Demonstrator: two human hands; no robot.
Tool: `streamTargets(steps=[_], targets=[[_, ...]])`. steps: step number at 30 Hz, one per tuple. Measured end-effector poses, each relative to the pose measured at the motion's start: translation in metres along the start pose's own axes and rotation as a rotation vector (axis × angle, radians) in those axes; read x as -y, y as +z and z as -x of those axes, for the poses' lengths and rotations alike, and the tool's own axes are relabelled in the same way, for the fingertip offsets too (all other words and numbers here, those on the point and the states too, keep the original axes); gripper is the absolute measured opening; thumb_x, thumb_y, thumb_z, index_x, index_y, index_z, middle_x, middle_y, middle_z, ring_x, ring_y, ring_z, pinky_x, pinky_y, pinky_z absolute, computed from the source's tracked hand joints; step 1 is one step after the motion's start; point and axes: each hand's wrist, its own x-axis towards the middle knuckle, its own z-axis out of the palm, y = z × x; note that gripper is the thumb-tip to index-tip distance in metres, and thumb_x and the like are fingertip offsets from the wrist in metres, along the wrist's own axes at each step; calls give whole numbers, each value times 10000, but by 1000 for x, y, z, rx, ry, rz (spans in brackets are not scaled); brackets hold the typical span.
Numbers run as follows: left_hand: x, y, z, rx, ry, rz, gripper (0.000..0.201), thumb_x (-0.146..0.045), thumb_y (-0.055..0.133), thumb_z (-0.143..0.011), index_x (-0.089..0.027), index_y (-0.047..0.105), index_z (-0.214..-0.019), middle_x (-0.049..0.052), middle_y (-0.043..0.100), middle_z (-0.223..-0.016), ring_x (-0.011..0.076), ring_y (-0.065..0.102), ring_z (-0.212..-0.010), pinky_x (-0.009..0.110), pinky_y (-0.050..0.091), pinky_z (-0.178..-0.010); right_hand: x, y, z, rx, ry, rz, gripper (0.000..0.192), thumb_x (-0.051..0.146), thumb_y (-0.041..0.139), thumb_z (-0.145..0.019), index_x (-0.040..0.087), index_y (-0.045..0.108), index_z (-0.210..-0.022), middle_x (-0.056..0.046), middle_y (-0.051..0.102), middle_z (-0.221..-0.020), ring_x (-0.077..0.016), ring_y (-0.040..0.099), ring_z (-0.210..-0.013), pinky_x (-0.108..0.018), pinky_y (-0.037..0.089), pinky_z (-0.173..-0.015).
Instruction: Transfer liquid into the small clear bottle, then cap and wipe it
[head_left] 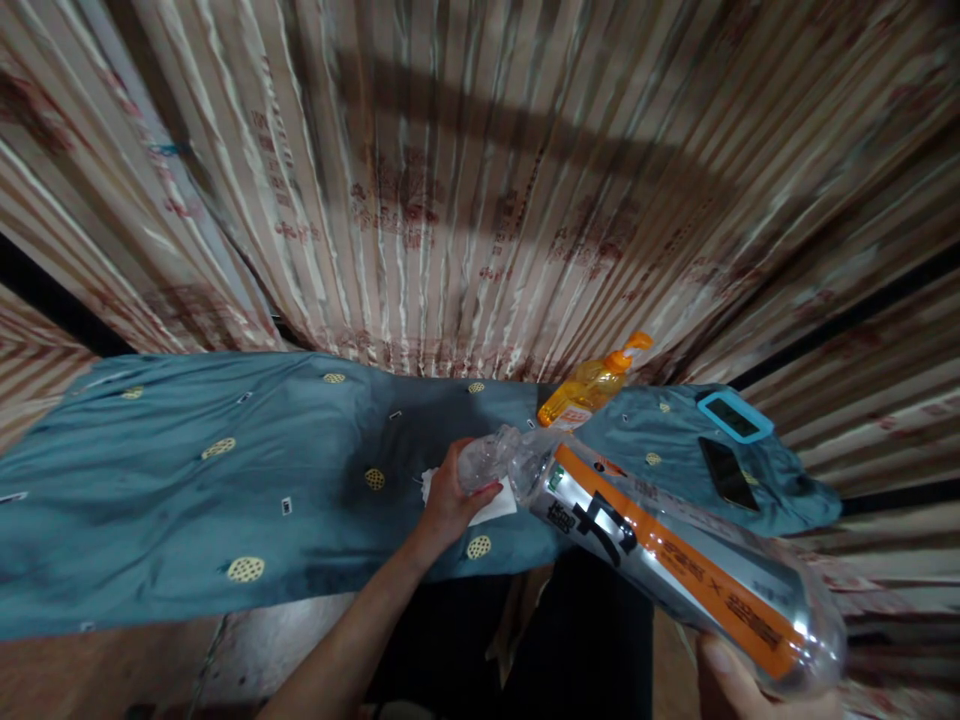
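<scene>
A large clear plastic bottle with a silver and orange label is tilted over the near edge of a table, neck pointing to the far left. My left hand is closed around crinkled clear plastic at the bottle's neck end; whether that is the neck itself or a separate small bottle I cannot tell. My right hand holds the bottle's base at the lower right, only partly in view. A white piece of paper lies on the cloth under my left hand.
A teal cloth with yellow dots covers the table. An orange bottle with an orange cap lies at the back. A phone in a blue case and a black phone lie at the right. Striped curtains hang behind.
</scene>
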Motion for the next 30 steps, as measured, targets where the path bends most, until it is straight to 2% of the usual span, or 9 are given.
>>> streamTargets(steps=[4, 8, 11, 16, 22, 26, 30], targets=[[2, 0, 0, 5, 4, 12, 579, -276, 790, -657, -189, 517, -1161, 67, 697, -1084, 246, 680, -976, 383, 537, -885, 8, 9, 3, -30, 33, -79, 898, 455, 778, -702, 139, 400, -1454, -153, 488, -1412, -385, 423, -1336, -636, 293, -1122], [2, 0, 0, 10, 20, 15, 578, -293, 787, -656, -186, 518, -1156, 65, 698, -1070, 245, 677, -955, 390, 535, -877, 1, 9, 5, -59, 15, -95, 892, 443, 788, -689, 112, 425, -1433, -165, 475, -1426, -393, 399, -1358, -653, 246, -1134], [1, -1, 0, 10, 20, 11, 574, -312, 787, -657, -187, 519, -1149, 73, 693, -1089, 254, 670, -981, 394, 530, -885, -3, 7, 5, -45, 16, -103, 883, 417, 790, -691, 104, 422, -1430, -176, 481, -1414, -395, 410, -1353, -661, 272, -1119], [1, -1, 0, 16, 6, 21, 584, -304, 784, -658, -183, 509, -1159, 85, 686, -1114, 261, 662, -1014, 410, 518, -918, 9, 11, 4, -53, 43, -145, 896, 407, 798, -687, 131, 413, -1448, -160, 464, -1442, -384, 392, -1373, -651, 231, -1143], [2, 0, 0, 23, -5, 26, 581, -304, 777, -666, -193, 509, -1169, 78, 680, -1131, 257, 656, -1022, 412, 514, -928, 10, 11, 4, -41, 4, -93, 883, 432, 775, -712, 102, 407, -1443, -173, 479, -1416, -380, 406, -1362, -633, 295, -1119], [1, 0, -1, 19, -5, 24, 588, -312, 776, -656, -197, 510, -1168, 73, 677, -1130, 261, 653, -1024, 412, 512, -927, 10, 9, 3, -24, 0, -86, 913, 426, 780, -703, 113, 387, -1464, -174, 439, -1457, -394, 379, -1379, -644, 255, -1131], [2, 0, 0, 12, -9, 16, 585, -314, 782, -654, -201, 520, -1165, 67, 680, -1118, 260, 658, -1018, 402, 519, -914, 18, 12, 3, -12, 6, -77, 932, 442, 768, -708, 120, 356, -1480, -167, 434, -1460, -383, 394, -1368, -631, 279, -1124]])
